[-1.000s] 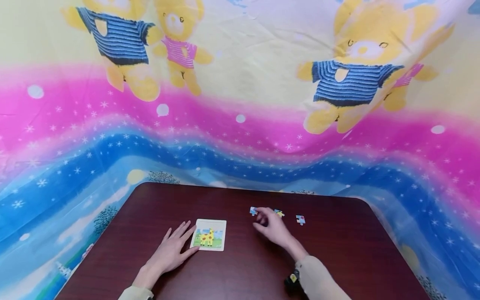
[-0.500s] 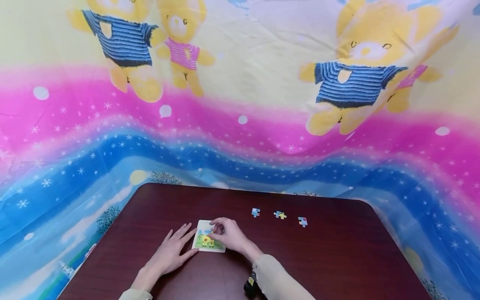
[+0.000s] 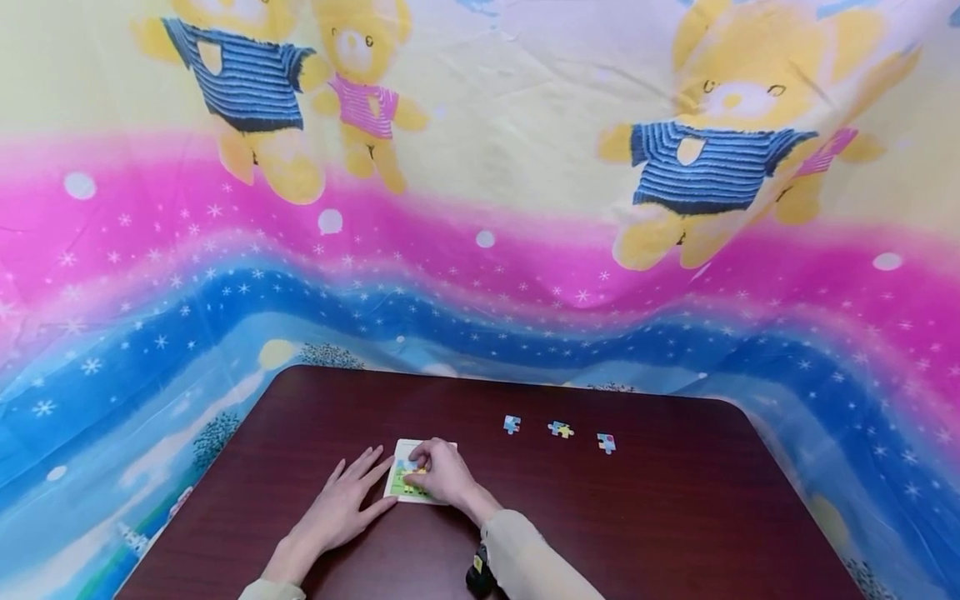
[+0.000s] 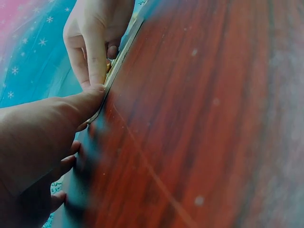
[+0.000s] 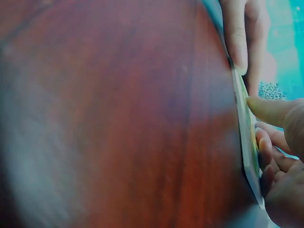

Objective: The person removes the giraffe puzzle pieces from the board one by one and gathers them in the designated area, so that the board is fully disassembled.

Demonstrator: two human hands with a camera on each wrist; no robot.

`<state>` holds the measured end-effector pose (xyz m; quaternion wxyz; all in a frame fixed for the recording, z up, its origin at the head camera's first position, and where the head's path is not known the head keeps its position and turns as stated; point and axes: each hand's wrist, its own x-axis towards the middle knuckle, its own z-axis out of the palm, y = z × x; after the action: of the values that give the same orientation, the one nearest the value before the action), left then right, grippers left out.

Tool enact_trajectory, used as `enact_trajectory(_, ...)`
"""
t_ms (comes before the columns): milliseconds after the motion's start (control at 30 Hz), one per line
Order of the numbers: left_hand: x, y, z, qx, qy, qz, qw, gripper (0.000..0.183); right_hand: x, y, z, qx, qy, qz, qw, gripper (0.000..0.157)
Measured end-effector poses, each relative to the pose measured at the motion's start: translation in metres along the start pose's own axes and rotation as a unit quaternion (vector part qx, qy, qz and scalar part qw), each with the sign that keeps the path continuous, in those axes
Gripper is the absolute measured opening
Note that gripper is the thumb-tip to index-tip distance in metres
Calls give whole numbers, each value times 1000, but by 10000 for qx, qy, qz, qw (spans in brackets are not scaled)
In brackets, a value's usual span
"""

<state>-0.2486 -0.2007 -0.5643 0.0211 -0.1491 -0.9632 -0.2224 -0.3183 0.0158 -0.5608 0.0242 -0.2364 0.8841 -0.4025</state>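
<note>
A small square jigsaw board [image 3: 402, 448] with a white border and a giraffe picture lies on the dark wooden table. My left hand [image 3: 345, 498] rests flat at its left side, fingers spread, the thumb [image 4: 88, 102] and a fingertip at the edge. Over the picture is my right hand [image 3: 447, 473], with thumb [image 5: 268, 109] and curled fingers down on the board's face. It covers the right part of the giraffe. I cannot tell whether a piece is pinched between its fingertips.
Beyond the board to the right, three loose jigsaw pieces lie in a row: a blue one [image 3: 512, 425], a blue-and-yellow one [image 3: 560, 429] and a blue one with a red spot [image 3: 606, 442]. A printed bear cloth [image 3: 480, 292] hangs behind the table [image 3: 675, 517].
My right hand has moved left from the leftmost loose piece onto the jigsaw board, then shifted slightly further left. The left hand keeps its place; three loose pieces stay in their row.
</note>
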Motion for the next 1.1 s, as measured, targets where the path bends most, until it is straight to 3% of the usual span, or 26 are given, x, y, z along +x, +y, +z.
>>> enact_trajectory(333,0,1,-1,-10,-20,-32,10000,69,-5,4,8,22,273,-115,9996,32)
enact_trajectory(867,-1,0,2,28,180,79,9998,67,-8,8,15,458,685,-335,9960,24)
enact_trajectory(1000,-1,1,4,-70,385,203,9990,66,-7,15,13,455,749,-716,9936,21)
enact_trajectory(1100,-1,1,4,-103,444,248,9987,65,-2,32,14,92,857,-1205,9890,15)
